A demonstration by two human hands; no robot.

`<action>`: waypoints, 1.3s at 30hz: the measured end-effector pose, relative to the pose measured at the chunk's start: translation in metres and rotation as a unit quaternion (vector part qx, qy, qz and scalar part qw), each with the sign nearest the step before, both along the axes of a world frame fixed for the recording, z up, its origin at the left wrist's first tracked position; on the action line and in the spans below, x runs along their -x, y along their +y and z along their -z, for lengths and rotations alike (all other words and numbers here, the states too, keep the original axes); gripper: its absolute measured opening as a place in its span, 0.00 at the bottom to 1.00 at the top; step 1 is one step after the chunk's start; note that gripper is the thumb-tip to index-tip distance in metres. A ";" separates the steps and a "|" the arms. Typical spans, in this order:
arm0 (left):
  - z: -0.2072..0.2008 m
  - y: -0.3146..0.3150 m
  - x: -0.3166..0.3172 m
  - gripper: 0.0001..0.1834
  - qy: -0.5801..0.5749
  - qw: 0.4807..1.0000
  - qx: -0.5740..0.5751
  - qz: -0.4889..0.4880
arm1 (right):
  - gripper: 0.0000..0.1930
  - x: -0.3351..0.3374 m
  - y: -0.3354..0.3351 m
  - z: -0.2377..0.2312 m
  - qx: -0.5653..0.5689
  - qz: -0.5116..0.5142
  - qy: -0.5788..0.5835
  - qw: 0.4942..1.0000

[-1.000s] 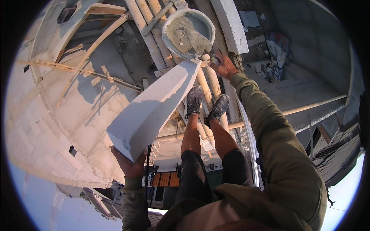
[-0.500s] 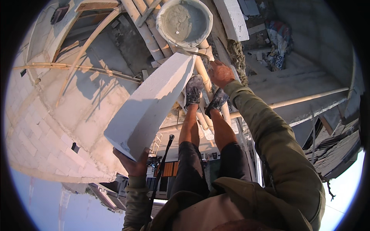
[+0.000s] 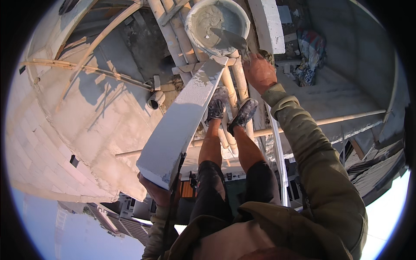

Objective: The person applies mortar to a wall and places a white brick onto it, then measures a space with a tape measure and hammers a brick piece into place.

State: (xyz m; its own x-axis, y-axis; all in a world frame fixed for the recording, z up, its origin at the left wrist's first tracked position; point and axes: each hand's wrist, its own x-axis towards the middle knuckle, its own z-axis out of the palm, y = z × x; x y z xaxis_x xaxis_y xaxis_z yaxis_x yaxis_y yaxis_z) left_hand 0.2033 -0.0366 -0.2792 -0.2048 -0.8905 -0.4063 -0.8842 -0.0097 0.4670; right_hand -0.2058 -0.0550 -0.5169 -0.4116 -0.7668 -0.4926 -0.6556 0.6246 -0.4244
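Note:
My left hand is closed under the near end of a long white block, which slants away from me to the bamboo. A grey mortar smear marks the block's far end, just short of the bucket. My right hand grips a trowel, its handle mostly hidden in the fingers. The trowel's dark blade reaches over the bucket's rim, with its tip at the mortar. The round bucket stands at the far end of the bamboo poles.
Under my shoes run bamboo poles high above a lower floor. Another white block lies at the far right. A bamboo rail crosses on the right. Patterned cloth lies below, and a pale block wall curves on the left.
The trowel has moved from the block's far end to over the bucket. The block has turned in my left hand, so its smeared face shows and its near end sits further right.

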 end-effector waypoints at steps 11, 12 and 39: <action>0.002 0.023 0.010 0.58 0.022 0.999 0.041 -0.006 | 0.23 0.030 -0.081 0.077 -0.201 0.042 -0.226 0.952; 0.000 0.021 0.012 0.59 0.009 0.999 0.040 0.001 | 0.27 0.030 -0.068 0.059 -0.179 0.057 -0.231 0.955; -0.001 0.004 0.024 0.50 0.022 0.999 0.024 0.006 | 0.18 -0.036 0.095 0.002 0.129 -0.020 0.031 0.991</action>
State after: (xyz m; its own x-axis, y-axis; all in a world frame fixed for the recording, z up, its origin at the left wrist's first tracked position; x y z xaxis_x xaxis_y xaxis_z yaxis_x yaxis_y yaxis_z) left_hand 0.1789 -0.0322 -0.2778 -0.2319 -0.9066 -0.3527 -0.8629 0.0244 0.5048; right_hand -0.1695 0.0399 -0.5185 -0.4026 -0.8798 -0.2525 -0.7071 0.4741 -0.5245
